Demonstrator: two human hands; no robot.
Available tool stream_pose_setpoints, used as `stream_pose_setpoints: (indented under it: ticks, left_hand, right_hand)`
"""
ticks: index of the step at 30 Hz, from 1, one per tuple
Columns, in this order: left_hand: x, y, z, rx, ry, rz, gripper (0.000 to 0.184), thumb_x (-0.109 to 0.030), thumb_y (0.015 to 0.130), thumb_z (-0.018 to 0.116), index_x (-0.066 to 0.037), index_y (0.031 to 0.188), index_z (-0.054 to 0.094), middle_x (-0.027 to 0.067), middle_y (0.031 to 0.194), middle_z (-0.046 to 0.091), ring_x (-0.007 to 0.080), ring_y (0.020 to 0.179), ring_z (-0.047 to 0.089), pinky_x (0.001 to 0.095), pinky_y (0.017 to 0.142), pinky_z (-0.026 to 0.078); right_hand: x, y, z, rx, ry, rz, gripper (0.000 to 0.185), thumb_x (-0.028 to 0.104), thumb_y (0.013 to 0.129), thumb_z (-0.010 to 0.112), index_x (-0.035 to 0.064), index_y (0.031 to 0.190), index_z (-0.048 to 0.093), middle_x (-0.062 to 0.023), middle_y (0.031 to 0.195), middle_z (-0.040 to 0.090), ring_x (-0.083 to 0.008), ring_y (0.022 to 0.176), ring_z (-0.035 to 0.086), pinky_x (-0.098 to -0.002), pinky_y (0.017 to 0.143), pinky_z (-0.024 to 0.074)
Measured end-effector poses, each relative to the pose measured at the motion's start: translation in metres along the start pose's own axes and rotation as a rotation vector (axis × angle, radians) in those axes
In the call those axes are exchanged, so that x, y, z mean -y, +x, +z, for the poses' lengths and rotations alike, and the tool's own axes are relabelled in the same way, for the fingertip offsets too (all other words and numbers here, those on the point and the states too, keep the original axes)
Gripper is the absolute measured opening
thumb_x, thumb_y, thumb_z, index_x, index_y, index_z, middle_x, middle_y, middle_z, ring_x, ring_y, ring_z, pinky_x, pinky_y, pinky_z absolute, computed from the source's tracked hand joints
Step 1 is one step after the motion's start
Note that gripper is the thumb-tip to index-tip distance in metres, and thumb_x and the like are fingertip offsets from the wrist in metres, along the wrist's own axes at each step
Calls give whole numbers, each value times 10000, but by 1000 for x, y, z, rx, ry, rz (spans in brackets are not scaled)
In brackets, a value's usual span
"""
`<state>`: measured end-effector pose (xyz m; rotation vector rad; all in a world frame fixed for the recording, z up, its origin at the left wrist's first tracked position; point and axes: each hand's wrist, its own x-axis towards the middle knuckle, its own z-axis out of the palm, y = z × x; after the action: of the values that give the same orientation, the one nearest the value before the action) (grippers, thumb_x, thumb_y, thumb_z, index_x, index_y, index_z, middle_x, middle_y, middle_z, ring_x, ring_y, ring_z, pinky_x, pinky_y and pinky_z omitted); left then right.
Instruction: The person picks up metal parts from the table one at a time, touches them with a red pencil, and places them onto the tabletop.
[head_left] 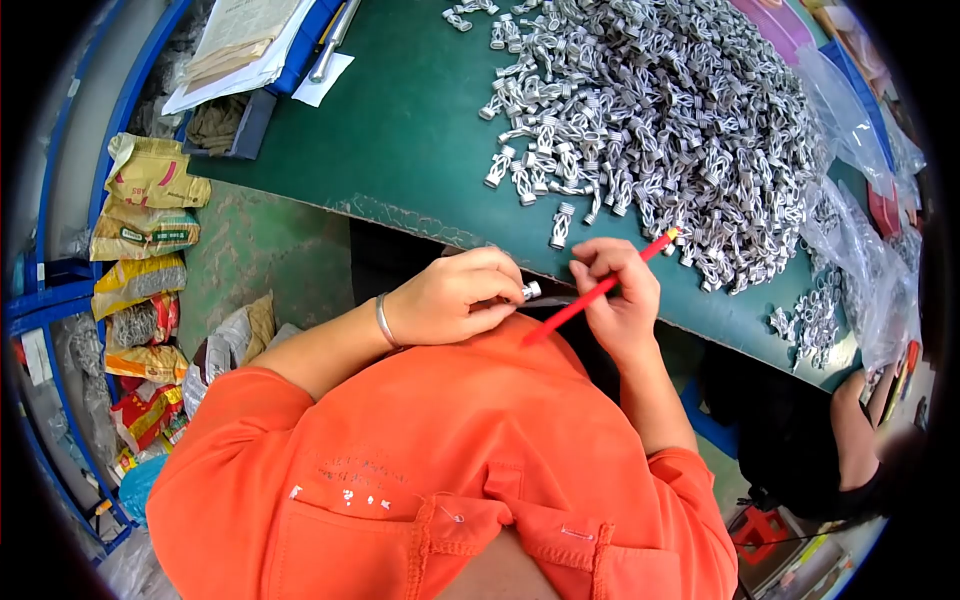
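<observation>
My left hand (463,297) is closed around a small silver metal part (531,290), whose end shows beyond the fingertips at the table's front edge. To its right, my right hand (618,300) grips a red stick-like tool (585,301) with a yellow tip pointing up toward the table. The tool's lower end lies near the orange shirt. Beyond both hands, a large pile of similar looped silver parts (680,110) spreads over the green table (390,120). One loose part (562,226) lies near the edge, just above my right hand.
Papers (240,45) and a grey bin (232,125) are at the back left. Filled bags (150,235) line a blue rack on the left. Clear plastic bags (860,250) and a smaller group of parts (812,322) are at the right, near another person's arm (853,430).
</observation>
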<state>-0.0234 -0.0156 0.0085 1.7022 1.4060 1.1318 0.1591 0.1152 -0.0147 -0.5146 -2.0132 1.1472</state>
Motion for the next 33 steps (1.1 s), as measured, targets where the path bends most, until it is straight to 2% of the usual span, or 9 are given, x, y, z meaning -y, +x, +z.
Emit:
stream_pose_setpoints:
  ticks: [4,10,14,16,20,26,28,30,33]
  left_hand:
    - [7,0,7,-23,100,-4,141,11,761,672,-23,896,653,93,925,622,214,791,634,273,684,526]
    - [3,10,5,-60,-28,-215,222,25,795,654,12,1014,617,92,953,622,148,838,639,251,733,527]
    - [13,22,17,-228,-402,-329,347,45,851,607,56,1181,504,98,966,616,154,873,641,271,772,541]
    - [10,29,17,-243,-755,-380,332,46,858,602,63,1177,511,102,949,616,167,858,647,282,774,546]
    - [3,32,13,-211,-823,-348,263,36,857,613,69,1112,560,101,928,620,153,838,642,269,747,549]
    - [-5,30,8,-212,-387,-189,245,45,783,690,32,1019,626,74,918,613,116,811,632,239,696,531]
    - [-9,31,5,-224,-304,-104,229,43,759,707,17,976,641,79,917,612,126,804,629,245,688,528]
    - [-10,29,4,-234,-219,-13,214,41,735,725,2,934,655,84,915,610,136,796,626,251,679,525]
    - [-2,18,1,-110,-21,112,142,18,728,730,-23,842,655,94,932,604,189,795,613,270,668,511]
  right_hand:
    - [-5,14,11,65,-342,-204,303,-39,628,738,42,823,519,-114,886,630,-310,779,588,-373,671,483]
    - [-7,9,10,-87,-289,-121,222,-69,747,682,40,816,501,-98,816,631,-237,699,617,-319,596,493]
    - [14,6,3,-188,667,526,176,-59,860,591,39,865,445,-141,907,612,-151,727,636,-257,628,553]
    - [13,3,2,-182,840,568,174,-63,863,581,40,876,442,-149,918,609,-165,725,645,-260,621,562]
    - [19,3,-1,-150,841,597,147,-64,875,559,29,917,453,-159,935,610,-166,745,646,-252,622,554]
    - [24,-2,5,-140,667,467,149,-43,878,575,7,964,464,-155,966,613,-143,781,633,-226,653,530]
    - [18,-4,5,-144,678,411,187,-85,839,599,14,933,473,-150,979,615,-156,817,626,-247,694,528]
    - [13,-4,4,-56,416,92,226,-139,796,606,21,897,482,-151,991,617,-178,871,616,-273,741,518]
    - [16,-2,-4,51,346,98,234,-112,748,667,28,778,482,-139,937,634,-194,844,619,-284,712,505]
